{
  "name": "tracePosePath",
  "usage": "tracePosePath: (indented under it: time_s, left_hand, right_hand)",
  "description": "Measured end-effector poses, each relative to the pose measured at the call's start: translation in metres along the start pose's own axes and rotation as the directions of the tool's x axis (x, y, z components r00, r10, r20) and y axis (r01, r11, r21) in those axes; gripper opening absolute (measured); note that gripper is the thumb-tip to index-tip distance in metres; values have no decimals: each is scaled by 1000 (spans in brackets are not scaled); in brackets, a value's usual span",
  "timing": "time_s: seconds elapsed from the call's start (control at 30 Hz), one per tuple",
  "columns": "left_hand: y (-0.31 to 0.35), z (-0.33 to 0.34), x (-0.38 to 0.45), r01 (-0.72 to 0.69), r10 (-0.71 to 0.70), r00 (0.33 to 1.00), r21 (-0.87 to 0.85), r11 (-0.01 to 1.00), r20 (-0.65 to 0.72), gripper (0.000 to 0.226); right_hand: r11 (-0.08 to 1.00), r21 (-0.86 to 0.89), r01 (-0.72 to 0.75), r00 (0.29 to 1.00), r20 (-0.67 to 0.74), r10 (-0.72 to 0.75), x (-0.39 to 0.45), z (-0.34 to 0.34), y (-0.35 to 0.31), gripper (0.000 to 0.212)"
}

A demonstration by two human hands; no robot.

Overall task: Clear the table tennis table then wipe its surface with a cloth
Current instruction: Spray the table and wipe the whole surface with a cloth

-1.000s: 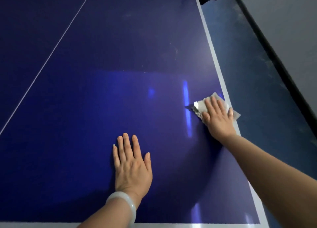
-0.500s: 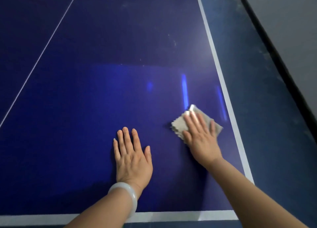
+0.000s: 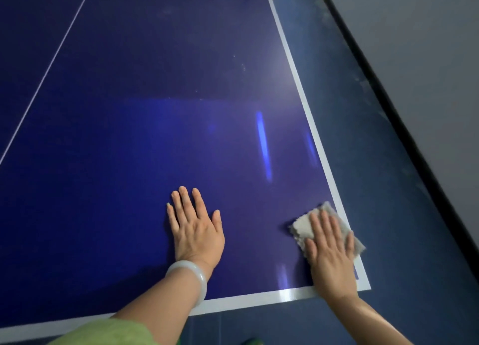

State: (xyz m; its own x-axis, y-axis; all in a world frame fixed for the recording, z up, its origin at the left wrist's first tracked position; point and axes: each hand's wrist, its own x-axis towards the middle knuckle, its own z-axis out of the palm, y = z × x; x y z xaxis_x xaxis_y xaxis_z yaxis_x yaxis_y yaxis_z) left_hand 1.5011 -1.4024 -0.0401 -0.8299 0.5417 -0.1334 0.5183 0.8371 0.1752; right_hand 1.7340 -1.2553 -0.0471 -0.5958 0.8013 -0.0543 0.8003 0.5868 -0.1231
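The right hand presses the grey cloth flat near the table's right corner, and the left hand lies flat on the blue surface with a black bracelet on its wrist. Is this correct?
Not quite. The head view shows the bracelet on the left hand's wrist is pale white, not black. The rest holds: the right hand presses the grey cloth flat near the blue table's right corner.

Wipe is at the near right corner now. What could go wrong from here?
1. The cloth already overhangs the white side line at the table edge; another outward stroke from the flat right hand could push it off onto the floor.
2. The left hand rests flat on the surface and may leave smudges there.
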Motion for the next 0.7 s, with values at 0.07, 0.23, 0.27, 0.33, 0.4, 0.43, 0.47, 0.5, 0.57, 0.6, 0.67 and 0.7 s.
tracePosePath:
  time_s: [0.07,0.23,0.27,0.33,0.4,0.43,0.47,0.5,0.57,0.6,0.67,0.7]
  left_hand:
    - [0,-4,-1,4,-3,1000,-49,999,13,71]
    - [-31,-27,9,-48,81,992,-319,947,93,58]
    - [-44,-33,9,-80,117,989,-360,929,84,56]
    - [-77,-41,10,-111,134,990,-367,924,37,54]
    - [-113,-46,15,-71,74,997,-302,951,-1,53]
    - [-130,-49,18,-39,40,999,-262,964,-2,53]
    - [-147,-51,22,-13,14,1000,-226,974,-1,54]
    - [-162,-54,27,1,-2,1000,-193,981,-4,55]
    - [-187,-59,37,21,-24,1000,-128,992,-19,57]
    - [-196,-60,42,37,-39,999,-101,994,-19,59]
    - [-206,-58,49,74,-74,997,-70,995,-11,62]
    - [-208,-57,52,89,-90,996,-60,994,-10,63]
  right_hand:
    - [962,48,-268,963,-19,269,-7,3,-3,60]
    - [966,73,-249,968,-14,250,-25,16,-91,60]
    - [986,72,-150,988,-10,151,-27,18,-115,60]
    - [992,44,115,993,-4,-115,-35,22,-159,58]
    - [911,26,411,910,44,-412,-37,20,-188,61]
    - [844,9,536,842,56,-536,-30,18,-190,61]
    - [783,-20,621,783,64,-619,-20,18,-185,62]
    - [754,-52,654,756,75,-651,-8,19,-174,62]
    - [859,-61,508,861,65,-505,18,21,-146,62]
    - [946,-38,323,946,41,-321,30,20,-133,61]
    - [996,39,-84,996,31,83,44,17,-130,60]
    - [972,71,-225,974,37,222,47,18,-141,59]
